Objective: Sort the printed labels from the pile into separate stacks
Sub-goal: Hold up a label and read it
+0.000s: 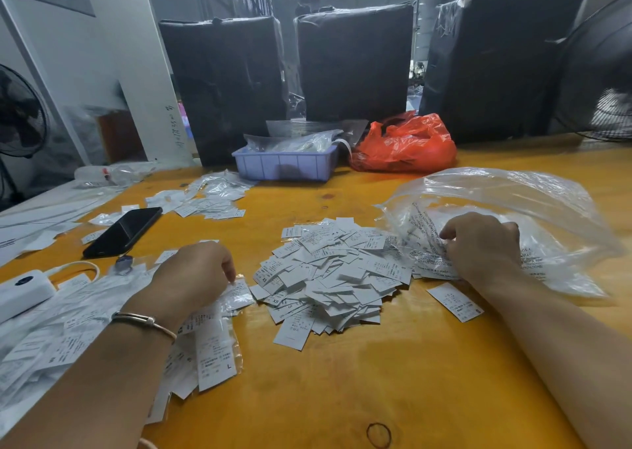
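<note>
A loose pile of printed labels (325,277) lay heaped in the middle of the orange wooden desk (342,397), several of them showing the size marks S and XS. The left hand (195,274) rested palm down just left of the pile, its fingers curled and their tips pinching a small clear packet of labels (237,293) at the pile's edge; a metal bangle (143,320) sat on that wrist. Beneath and around the left forearm spread more bagged labels (68,339), one marked L. The right hand (482,246) lay at the pile's right side, its fingers bent and gripping the mouth of a large clear plastic bag (513,209) printed with text, the bag's edge touching the pile. A single label (456,301) marked S lay apart, just beside the right forearm. Farther back on the left were a black phone (124,231) and a white power bank (22,293) with a cable, and another scatter of labels (208,200) lay near a lavender plastic tray (284,164). A red plastic bag (407,145) sat beside the tray, in front of three black wrapped bundles (355,61).
</note>
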Tool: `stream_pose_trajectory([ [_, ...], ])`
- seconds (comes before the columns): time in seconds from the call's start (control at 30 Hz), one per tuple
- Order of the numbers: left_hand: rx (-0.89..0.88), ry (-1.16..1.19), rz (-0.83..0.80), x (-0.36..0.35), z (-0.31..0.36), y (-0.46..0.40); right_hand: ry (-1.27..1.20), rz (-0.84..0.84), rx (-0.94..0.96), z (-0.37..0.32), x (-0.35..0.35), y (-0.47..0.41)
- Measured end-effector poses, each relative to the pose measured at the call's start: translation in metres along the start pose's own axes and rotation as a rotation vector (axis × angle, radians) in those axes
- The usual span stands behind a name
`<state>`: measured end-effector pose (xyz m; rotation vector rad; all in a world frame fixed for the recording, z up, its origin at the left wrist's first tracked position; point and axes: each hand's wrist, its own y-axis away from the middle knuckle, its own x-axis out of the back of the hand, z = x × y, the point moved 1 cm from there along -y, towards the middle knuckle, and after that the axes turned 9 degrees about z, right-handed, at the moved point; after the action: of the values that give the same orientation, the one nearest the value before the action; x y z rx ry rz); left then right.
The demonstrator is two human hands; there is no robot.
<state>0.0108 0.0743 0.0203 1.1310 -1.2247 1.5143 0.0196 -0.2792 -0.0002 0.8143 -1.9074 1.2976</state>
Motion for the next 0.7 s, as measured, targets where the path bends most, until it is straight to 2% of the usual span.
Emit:
stream_pose_trajectory([
  [0.13,0.004,0.017,0.062,-0.003,0.001,-0.001,-0.160,0.158,0.023,0.002,0.001,0.001],
  [0.2,-0.011,0.039,0.100,-0.004,0.002,-0.001,-0.153,0.201,0.018,0.003,0.001,0.001],
  [0.33,-0.079,0.138,0.169,-0.005,0.009,0.001,0.074,-0.030,-0.013,0.004,-0.002,-0.002],
  [0.4,-0.121,0.192,0.160,-0.007,0.015,0.004,0.077,-0.069,-0.014,0.006,-0.004,-0.002],
  [0.57,-0.213,0.365,0.078,-0.007,0.029,0.013,-0.098,0.139,-0.056,0.007,-0.002,-0.003],
  [0.7,-0.290,0.433,0.084,-0.005,0.035,0.019,-0.169,0.281,-0.057,0.004,0.002,0.000],
])
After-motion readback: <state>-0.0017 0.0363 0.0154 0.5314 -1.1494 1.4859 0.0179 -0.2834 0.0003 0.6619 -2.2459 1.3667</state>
